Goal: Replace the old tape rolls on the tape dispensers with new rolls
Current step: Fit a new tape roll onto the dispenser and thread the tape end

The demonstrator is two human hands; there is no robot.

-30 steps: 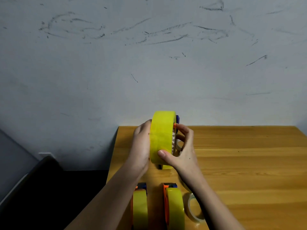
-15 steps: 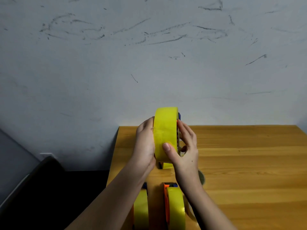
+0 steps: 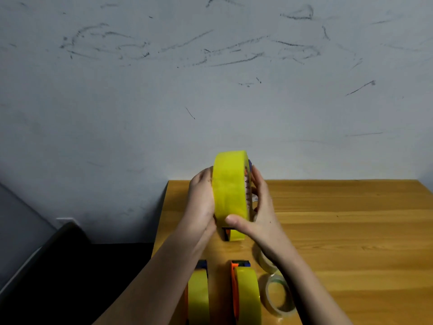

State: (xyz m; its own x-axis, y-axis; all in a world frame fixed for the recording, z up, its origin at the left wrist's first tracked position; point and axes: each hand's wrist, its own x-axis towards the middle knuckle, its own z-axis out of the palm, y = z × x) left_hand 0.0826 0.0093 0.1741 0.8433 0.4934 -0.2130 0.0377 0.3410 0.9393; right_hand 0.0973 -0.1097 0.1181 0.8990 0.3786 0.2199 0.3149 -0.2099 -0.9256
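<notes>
Both hands hold a full yellow tape roll (image 3: 230, 184) upright above the wooden table (image 3: 339, 226). My left hand (image 3: 202, 200) cups its left face. My right hand (image 3: 255, 212) holds the right side, thumb across the yellow band, fingers over the orange and blue dispenser (image 3: 247, 181) whose toothed blade shows beside the roll. Behind the hands another yellow roll (image 3: 234, 234) stands on the table. Two dispensers loaded with yellow rolls stand near me, one on the left (image 3: 198, 299) and one on the right (image 3: 246, 296).
Two nearly spent clear tape rolls lie on the table right of the near dispensers, one (image 3: 280, 295) flat and one (image 3: 264, 261) partly behind my right forearm. The table's left edge (image 3: 161, 219) borders a dark gap. A scuffed white wall (image 3: 210, 90) rises behind.
The held roll and both hands rose slightly and shifted a little right. My right fingers moved from curled at the dispenser's side to lying straighter along it.
</notes>
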